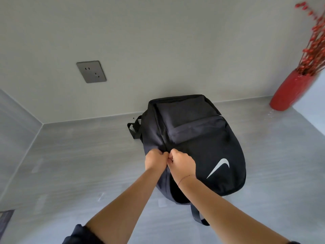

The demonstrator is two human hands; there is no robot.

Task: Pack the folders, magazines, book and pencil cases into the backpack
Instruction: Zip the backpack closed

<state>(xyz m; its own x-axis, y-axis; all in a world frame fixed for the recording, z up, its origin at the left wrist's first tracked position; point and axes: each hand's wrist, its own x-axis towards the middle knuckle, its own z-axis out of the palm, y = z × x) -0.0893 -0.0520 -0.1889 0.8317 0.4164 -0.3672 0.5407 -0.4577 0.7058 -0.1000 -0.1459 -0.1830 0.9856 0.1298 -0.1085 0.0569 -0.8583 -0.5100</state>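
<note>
the black backpack [202, 138] lies flat on the grey desk [79, 164], front side up. its top end points at the desk's near edge and its bottom end touches the wall at the back edge, about midway along it. the white logo [219, 167] sits on the nearer half and the front pocket [191, 124] on the farther half.

both hands meet on the zip line along the bag's left side, knuckles touching. the left hand [155, 160] is clenched, its fingers curled in and pinching the bag's edge. the right hand [182, 163] is clenched the same way, pinching just beside it. i cannot tell whether either holds a zip pull or only fabric. on the near side of the hands, a dark gap shows along that line.

one strap [134, 128] loops out at the bag's far left. a red vase [290, 92] stands in the back right corner.
</note>
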